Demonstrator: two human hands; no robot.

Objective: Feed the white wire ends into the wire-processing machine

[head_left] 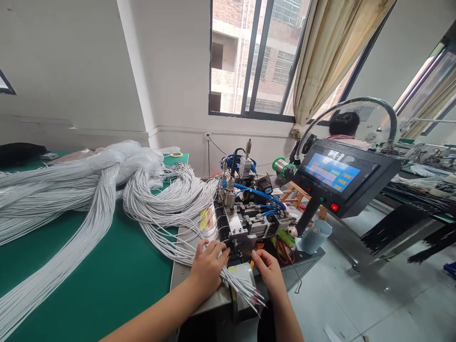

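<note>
My left hand (209, 265) is closed around a bundle of white cables (242, 285) at the front of a bench machine (233, 221). Their reddish-tipped ends stick out below the hand, pointing toward my right arm. Behind it the same cables run back to a large coiled heap (171, 199) on the green table. My right hand (268, 270) is beside the machine's front, thumb and forefinger pinched together. Whatever lies between those fingertips is too small to make out. Beneath the cable ends there is a pale cylindrical part (242, 275).
A control screen (331, 171) on a post rises at the right of the machine. Red-handled pliers (285, 251), a blue-grey tub (315, 236) and a wire spool (284, 166) are nearby. More cables in plastic lie across the green table (142, 285). Another person (345, 128) sits behind the screen.
</note>
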